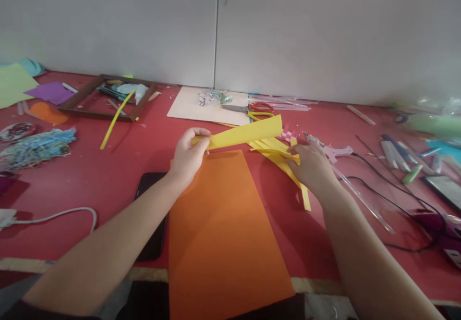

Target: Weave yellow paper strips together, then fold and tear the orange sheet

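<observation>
My left hand (190,154) is closed round one end of a yellow sheet of paper (248,131), which slants up to the right above the table. At the right, my right hand (311,166) has its thumb and fingers around some yellow paper strips (273,153) lying in a loose pile. A large orange sheet of paper (225,228) lies below and between my hands, its near end reaching past the table edge. Just behind the yellow sheet, scissors (248,110) with red and yellow handles rest on a pale board (190,108).
A pink glue gun (333,152) with a black cable lies right of my right hand. A black phone (153,224) sits partly under my left forearm. A brown frame (65,111) holds odds and ends at the back left. Several markers (394,154) lie far right.
</observation>
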A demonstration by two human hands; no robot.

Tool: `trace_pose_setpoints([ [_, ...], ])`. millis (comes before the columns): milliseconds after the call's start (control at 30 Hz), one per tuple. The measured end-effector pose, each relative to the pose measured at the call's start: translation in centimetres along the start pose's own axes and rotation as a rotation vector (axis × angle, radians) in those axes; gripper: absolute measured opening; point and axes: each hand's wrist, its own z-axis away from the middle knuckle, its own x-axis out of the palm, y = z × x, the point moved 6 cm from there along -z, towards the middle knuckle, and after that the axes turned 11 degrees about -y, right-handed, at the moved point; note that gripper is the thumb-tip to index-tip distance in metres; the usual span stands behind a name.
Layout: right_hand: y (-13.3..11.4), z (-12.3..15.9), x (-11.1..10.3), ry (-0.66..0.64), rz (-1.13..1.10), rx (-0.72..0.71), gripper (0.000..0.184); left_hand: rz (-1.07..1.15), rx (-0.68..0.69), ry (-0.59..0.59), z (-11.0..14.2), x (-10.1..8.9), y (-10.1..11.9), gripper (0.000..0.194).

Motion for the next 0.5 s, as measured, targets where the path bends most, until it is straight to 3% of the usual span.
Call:
trace_pose_setpoints([
  [133,-0.5,0.3,-0.3,-0.013,0.073,-0.010,0.025,0.016,0.010,0.002,0.0,-0.1,-0.1,0.015],
  [200,0.0,0.5,-0.9,-0.015,0.063,0.079,0.028,0.019,0.013,0.001,0.0,-0.1,-0.2,0.015],
  [300,1.8,0.7,-0.9,-0.148,0.054,0.255,0.030,0.017,0.008,-0.005,-0.1,-0.1,-0.2,0.015],
  [400,2.6,0.7,-0.1,-0.271,0.061,0.254,0.025,0.005,-0.001,-0.004,-0.1,-0.1,-0.3,0.016],
  [500,3.0,0.7,0.3,-0.260,0.071,0.257,0.026,0.004,-0.002,-0.002,-0.1,0.0,-0.3,0.016],
])
